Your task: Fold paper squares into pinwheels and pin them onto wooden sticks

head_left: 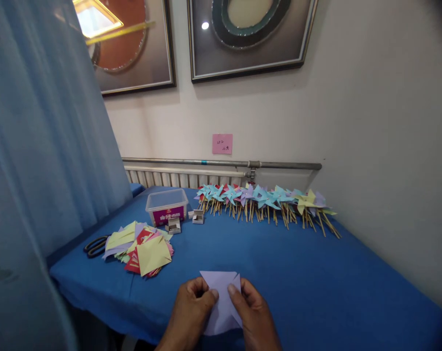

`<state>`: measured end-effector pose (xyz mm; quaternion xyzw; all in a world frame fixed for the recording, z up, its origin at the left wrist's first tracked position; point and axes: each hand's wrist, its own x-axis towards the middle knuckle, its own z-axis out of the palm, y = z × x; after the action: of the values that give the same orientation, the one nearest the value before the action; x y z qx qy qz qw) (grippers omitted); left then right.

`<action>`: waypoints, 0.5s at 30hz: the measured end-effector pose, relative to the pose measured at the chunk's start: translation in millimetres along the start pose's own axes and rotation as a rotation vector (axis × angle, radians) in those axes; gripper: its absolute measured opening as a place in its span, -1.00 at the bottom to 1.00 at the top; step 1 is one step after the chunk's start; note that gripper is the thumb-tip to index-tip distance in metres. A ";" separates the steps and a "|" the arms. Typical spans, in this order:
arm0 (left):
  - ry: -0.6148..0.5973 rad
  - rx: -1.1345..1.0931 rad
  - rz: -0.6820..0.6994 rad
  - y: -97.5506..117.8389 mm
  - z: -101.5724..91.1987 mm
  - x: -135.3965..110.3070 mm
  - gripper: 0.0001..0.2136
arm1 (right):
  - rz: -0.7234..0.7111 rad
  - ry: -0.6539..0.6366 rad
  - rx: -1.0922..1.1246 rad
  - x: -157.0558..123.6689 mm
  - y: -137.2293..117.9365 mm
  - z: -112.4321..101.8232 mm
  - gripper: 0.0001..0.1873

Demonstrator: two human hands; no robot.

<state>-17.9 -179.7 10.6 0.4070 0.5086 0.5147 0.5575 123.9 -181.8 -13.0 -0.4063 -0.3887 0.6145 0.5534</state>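
A lilac square of paper (221, 287) lies at the near edge of the blue table (297, 273), partly folded, with its corners cut or turned. My left hand (189, 312) pinches its left side, thumb on top. My right hand (253, 314) pinches its right side the same way. Both hands are closed on the sheet. The lower part of the paper is hidden between my hands.
A pile of coloured paper squares (142, 246) lies to the left, with black scissors (95, 246) beside it. Behind stand a clear plastic box (166, 205) and two small staple boxes (184, 220). A row of finished pinwheels on sticks (264, 202) lines the wall. A curtain (41, 146) hangs at left.
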 end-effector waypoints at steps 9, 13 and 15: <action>0.023 0.012 0.037 -1.8 2.8 1.3 -0.64 | 0.085 -0.001 0.189 -3.5 -13.0 7.5 -0.52; -0.004 -0.004 0.032 -0.5 1.9 1.4 -0.64 | 0.109 0.003 0.206 -2.6 -17.2 4.2 -0.47; 0.007 0.008 0.026 -2.2 1.8 2.3 -0.63 | 0.076 -0.001 0.191 0.7 -18.1 2.1 -0.46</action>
<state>-16.0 -177.7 8.4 0.4139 0.5071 0.5214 0.5474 128.5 -179.6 4.4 -0.3658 -0.3129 0.6694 0.5658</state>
